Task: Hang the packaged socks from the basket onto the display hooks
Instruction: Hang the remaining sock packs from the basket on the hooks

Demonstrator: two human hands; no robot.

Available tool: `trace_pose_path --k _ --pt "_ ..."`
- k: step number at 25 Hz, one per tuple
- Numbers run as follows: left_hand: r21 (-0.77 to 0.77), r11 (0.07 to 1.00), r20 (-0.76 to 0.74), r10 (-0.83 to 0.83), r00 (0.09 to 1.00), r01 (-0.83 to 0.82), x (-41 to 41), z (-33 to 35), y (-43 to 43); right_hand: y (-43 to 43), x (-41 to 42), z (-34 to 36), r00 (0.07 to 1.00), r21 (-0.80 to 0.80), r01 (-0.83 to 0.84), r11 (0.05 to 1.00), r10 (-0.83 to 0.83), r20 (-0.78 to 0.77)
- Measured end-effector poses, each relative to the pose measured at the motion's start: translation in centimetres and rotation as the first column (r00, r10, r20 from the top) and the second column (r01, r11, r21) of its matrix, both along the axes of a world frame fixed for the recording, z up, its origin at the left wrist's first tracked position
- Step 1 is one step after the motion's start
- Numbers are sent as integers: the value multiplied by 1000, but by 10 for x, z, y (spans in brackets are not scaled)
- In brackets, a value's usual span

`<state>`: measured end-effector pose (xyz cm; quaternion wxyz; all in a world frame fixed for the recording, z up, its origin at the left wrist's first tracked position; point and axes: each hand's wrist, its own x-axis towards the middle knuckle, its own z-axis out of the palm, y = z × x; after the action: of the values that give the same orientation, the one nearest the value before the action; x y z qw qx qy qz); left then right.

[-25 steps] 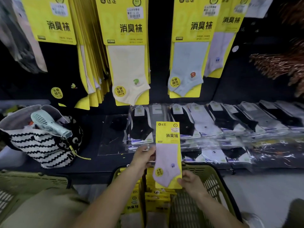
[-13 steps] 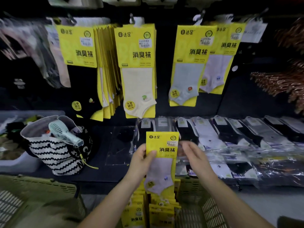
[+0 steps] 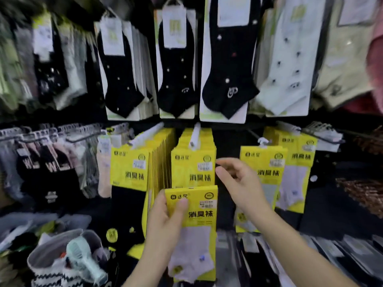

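Sock pack (image 3: 194,230) stands upright, yellow header uppermost, in left hand (image 3: 163,226).

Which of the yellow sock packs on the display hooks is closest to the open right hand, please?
The front pack of the middle stack, directly above the held pack. The right hand has fingertips beside its right edge; the other stacks hang farther off.

Motion blur smears the hanging socks at far left (image 3: 31,65) beyond telling patterns. The held sock pack (image 3: 192,230) covers the yellow pack behind it (image 3: 193,162) below its label. The striped bag (image 3: 62,264) is cut off by the bottom edge, and the basket is perhaps below frame.
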<state>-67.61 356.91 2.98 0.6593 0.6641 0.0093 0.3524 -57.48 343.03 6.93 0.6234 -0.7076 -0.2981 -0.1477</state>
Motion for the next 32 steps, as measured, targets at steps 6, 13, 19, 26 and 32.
trace_pose_path --k 6,13,19,26,32 --pt "111 994 -33 1 999 3 28 30 21 16 23 26 976 -263 174 949 -131 172" --pt "-76 982 -63 -175 983 170 42 22 34 12 10 14 993 -91 -98 991 104 58" --pt "-100 981 -29 -169 985 165 47 15 36 10 2 3 994 2 -44 999 44 99" --pt "-112 974 -14 -202 979 199 51 7 40 10 -11 -5 966 -108 52 993 -22 259" --pt "-75 970 1 -230 973 229 51 5 42 15 -17 -9 757 -105 403 909 -266 596"
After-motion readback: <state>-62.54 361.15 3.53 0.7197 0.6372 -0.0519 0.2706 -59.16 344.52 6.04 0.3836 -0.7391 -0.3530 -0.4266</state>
